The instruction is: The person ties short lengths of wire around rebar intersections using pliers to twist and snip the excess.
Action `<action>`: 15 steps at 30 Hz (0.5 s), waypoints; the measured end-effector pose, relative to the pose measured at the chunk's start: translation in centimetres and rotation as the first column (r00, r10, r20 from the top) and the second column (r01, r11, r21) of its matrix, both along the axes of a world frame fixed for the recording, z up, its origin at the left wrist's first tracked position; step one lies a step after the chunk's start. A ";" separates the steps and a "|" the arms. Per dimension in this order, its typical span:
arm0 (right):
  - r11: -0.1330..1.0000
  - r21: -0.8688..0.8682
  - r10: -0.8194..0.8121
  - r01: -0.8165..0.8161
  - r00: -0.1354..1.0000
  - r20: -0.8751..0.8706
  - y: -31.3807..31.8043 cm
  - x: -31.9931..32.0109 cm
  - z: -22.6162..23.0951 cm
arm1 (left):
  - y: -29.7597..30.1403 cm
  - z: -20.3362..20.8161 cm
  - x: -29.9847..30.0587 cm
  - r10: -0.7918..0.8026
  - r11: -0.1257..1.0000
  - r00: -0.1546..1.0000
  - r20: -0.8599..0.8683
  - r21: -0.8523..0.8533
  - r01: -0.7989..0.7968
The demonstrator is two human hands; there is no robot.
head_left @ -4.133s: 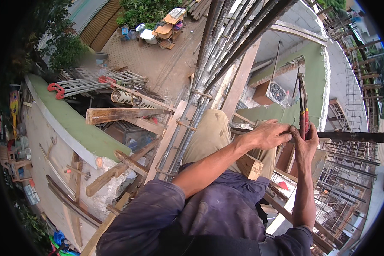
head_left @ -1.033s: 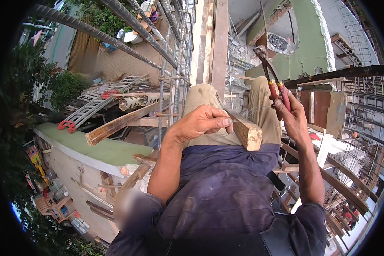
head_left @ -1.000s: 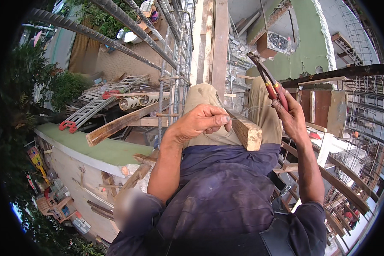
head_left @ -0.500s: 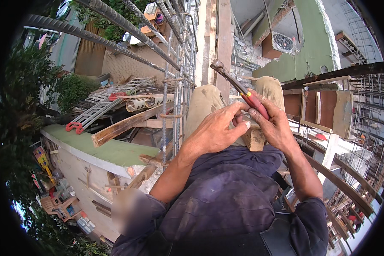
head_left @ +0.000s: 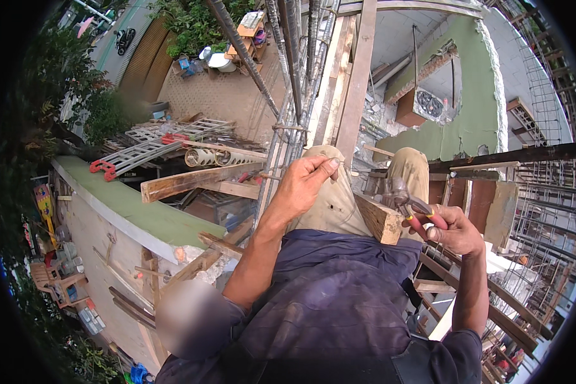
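My right hand (head_left: 454, 232) is closed around the red-and-yellow handles of a pair of pincers (head_left: 400, 194). The handles are spread a little, and the worn metal head points away from me, above a wooden beam (head_left: 389, 225) between my legs. Out over my left thigh, my left hand (head_left: 301, 189) pinches thumb and forefinger together on what looks like a thin wire (head_left: 340, 160); most of it is too fine to follow. The two hands are well apart.
Upright steel bars (head_left: 294, 134) stand ahead, just left of my knees. Planks (head_left: 355, 83) run forward beyond them. Low on the left are a ladder (head_left: 147, 150), timber (head_left: 195, 181) and a green ledge (head_left: 128, 205). A broken green wall (head_left: 454, 137) and rebar cages (head_left: 547, 211) lie right.
My hands have separated: the left moved up and left, the right moved right and down with the pincers. The pincers' handles have spread, and my view has shifted slightly.
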State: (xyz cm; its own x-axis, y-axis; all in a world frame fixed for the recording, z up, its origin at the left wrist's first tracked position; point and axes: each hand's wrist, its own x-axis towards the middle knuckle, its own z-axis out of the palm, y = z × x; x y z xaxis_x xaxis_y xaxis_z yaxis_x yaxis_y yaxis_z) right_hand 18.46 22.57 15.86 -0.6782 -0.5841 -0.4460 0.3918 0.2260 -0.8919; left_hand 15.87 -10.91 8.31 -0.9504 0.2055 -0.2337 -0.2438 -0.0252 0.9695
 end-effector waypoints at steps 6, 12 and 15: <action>0.884 0.035 -0.467 0.466 0.881 0.075 -3.7 0.1 -2.1 | 0.1 3.4 1.0 -0.394 0.848 0.914 0.099 0.424 0.319; 0.960 0.271 -0.079 0.075 0.997 0.004 -3.7 -2.0 -1.9 | -1.8 2.0 0.6 0.276 0.903 0.946 0.173 0.290 -0.316; 0.964 0.214 0.136 -0.157 0.985 0.107 -2.5 -2.4 -1.5 | -2.6 1.4 1.1 0.356 0.888 0.917 0.181 0.242 -0.392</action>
State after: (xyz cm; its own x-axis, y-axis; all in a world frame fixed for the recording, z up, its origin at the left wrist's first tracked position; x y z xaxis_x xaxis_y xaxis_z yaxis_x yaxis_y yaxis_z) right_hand 16.08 20.04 14.38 -0.5434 -0.5543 -0.6304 0.4166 0.4740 -0.7758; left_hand 16.96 -13.54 9.76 -0.9346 -0.0874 -0.3447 -0.2857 -0.3926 0.8742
